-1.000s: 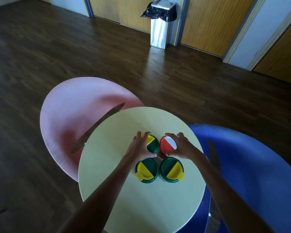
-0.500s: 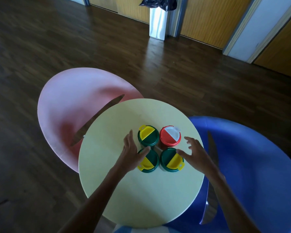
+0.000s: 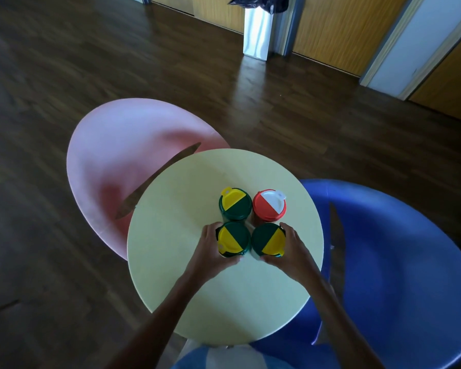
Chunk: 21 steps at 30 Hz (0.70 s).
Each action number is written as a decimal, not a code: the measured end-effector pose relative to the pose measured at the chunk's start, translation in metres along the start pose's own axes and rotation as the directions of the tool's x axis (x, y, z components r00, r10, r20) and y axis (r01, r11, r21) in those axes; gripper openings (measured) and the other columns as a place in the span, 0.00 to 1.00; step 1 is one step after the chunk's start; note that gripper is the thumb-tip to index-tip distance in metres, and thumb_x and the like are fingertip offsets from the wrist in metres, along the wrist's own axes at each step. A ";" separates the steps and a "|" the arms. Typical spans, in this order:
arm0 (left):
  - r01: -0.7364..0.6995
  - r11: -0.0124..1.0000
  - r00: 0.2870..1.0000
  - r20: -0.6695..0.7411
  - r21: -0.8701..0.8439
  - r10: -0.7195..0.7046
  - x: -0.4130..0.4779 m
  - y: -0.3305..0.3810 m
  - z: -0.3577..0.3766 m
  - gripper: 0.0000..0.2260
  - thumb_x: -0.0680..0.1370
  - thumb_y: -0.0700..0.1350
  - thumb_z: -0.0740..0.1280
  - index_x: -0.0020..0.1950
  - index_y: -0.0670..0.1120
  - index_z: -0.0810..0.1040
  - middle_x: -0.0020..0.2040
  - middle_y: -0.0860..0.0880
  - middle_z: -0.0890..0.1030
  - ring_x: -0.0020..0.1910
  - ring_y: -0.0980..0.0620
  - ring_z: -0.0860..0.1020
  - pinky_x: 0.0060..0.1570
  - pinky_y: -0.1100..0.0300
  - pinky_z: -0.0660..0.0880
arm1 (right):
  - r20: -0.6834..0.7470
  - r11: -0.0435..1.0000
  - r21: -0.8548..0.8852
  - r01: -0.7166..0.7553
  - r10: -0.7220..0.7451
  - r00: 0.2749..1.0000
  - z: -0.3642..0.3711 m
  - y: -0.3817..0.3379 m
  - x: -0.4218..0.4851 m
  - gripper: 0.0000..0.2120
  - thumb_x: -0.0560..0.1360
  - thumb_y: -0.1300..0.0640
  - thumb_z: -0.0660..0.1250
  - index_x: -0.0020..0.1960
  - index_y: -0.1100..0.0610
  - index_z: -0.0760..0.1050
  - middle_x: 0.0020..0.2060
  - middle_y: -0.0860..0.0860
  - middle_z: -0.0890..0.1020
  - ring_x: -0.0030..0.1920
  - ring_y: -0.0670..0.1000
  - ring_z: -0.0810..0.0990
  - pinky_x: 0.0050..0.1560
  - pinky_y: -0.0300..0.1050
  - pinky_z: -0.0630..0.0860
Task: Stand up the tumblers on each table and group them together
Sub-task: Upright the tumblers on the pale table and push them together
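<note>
Several tumblers stand upright in a tight square cluster on the round pale-yellow table (image 3: 186, 283). The far pair is a green tumbler with a yellow lid flap (image 3: 235, 204) and a red tumbler with a white flap (image 3: 268, 206). The near pair is two green-and-yellow tumblers, near-left (image 3: 234, 241) and near-right (image 3: 267, 242). My left hand (image 3: 210, 253) wraps the left side of the near-left one. My right hand (image 3: 292, 251) wraps the right side of the near-right one. Their bodies are mostly hidden under the lids.
A pink shell chair (image 3: 123, 161) stands at the table's left and a blue one (image 3: 399, 257) at its right. Dark wood floor surrounds them. A steel waste bin (image 3: 257, 30) with a black bag stands by the far wooden wall.
Both hands left the far pair of tumblers, drew back toward me, and now close around the near pair. The view has shifted slightly.
</note>
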<state>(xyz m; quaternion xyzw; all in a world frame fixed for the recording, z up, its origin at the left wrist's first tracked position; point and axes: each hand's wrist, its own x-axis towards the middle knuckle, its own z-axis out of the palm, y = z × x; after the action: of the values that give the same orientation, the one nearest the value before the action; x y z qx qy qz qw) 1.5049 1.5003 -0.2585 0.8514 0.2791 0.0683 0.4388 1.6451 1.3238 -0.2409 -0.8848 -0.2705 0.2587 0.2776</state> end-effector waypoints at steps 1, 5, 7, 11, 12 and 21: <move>-0.001 1.000 1.000 -0.008 -0.005 0.001 0.000 0.000 0.000 0.38 0.60 0.50 0.80 0.65 0.46 0.66 0.59 0.49 0.69 0.54 0.56 0.70 0.46 0.79 0.66 | -0.001 1.000 0.009 -0.001 0.001 1.000 -0.001 0.000 0.001 0.46 0.63 0.45 0.77 0.72 0.56 0.57 0.68 0.53 0.69 0.65 0.53 0.70 0.57 0.49 0.73; -0.008 1.000 1.000 -0.021 -0.022 0.007 0.001 -0.002 0.001 0.37 0.60 0.52 0.80 0.64 0.48 0.67 0.59 0.50 0.70 0.55 0.56 0.70 0.46 0.78 0.66 | -0.029 0.998 0.066 0.004 -0.003 1.000 -0.003 0.000 0.001 0.42 0.61 0.47 0.79 0.68 0.55 0.62 0.63 0.51 0.73 0.57 0.50 0.73 0.50 0.42 0.70; -0.009 1.000 1.000 -0.023 -0.022 0.008 0.002 -0.002 0.001 0.37 0.60 0.51 0.80 0.64 0.48 0.67 0.59 0.50 0.70 0.55 0.57 0.70 0.47 0.78 0.67 | -0.036 0.996 0.091 0.008 -0.005 0.999 -0.003 0.001 0.001 0.41 0.61 0.48 0.79 0.67 0.55 0.63 0.61 0.51 0.74 0.54 0.47 0.71 0.49 0.41 0.70; -0.015 1.000 0.999 -0.029 -0.021 0.015 0.002 -0.001 0.004 0.37 0.61 0.51 0.80 0.65 0.47 0.66 0.59 0.50 0.70 0.55 0.56 0.70 0.47 0.79 0.66 | -0.044 0.994 0.105 0.011 -0.006 0.999 -0.002 0.003 -0.001 0.41 0.62 0.47 0.78 0.68 0.54 0.62 0.62 0.51 0.74 0.55 0.48 0.71 0.50 0.41 0.71; -0.014 1.000 0.999 -0.031 -0.021 0.014 0.002 -0.002 0.005 0.37 0.61 0.50 0.80 0.65 0.47 0.66 0.59 0.50 0.70 0.56 0.56 0.70 0.47 0.80 0.66 | -0.045 0.994 0.106 0.013 -0.009 0.999 -0.002 0.003 -0.001 0.41 0.62 0.47 0.78 0.68 0.54 0.62 0.62 0.51 0.74 0.55 0.48 0.71 0.51 0.41 0.71; -0.014 1.000 0.999 -0.047 -0.002 0.014 0.002 -0.002 0.005 0.38 0.61 0.53 0.79 0.65 0.47 0.66 0.59 0.51 0.70 0.55 0.56 0.71 0.47 0.75 0.67 | -0.041 0.995 0.094 0.040 -0.036 0.999 -0.002 0.005 0.001 0.40 0.63 0.48 0.78 0.69 0.53 0.63 0.65 0.50 0.72 0.61 0.50 0.72 0.55 0.45 0.74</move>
<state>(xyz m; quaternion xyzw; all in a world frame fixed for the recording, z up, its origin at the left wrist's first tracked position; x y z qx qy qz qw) 1.5073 1.4994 -0.2634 0.8511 0.2831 0.0915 0.4325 1.6491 1.3206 -0.2429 -0.8701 -0.2693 0.2485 0.3295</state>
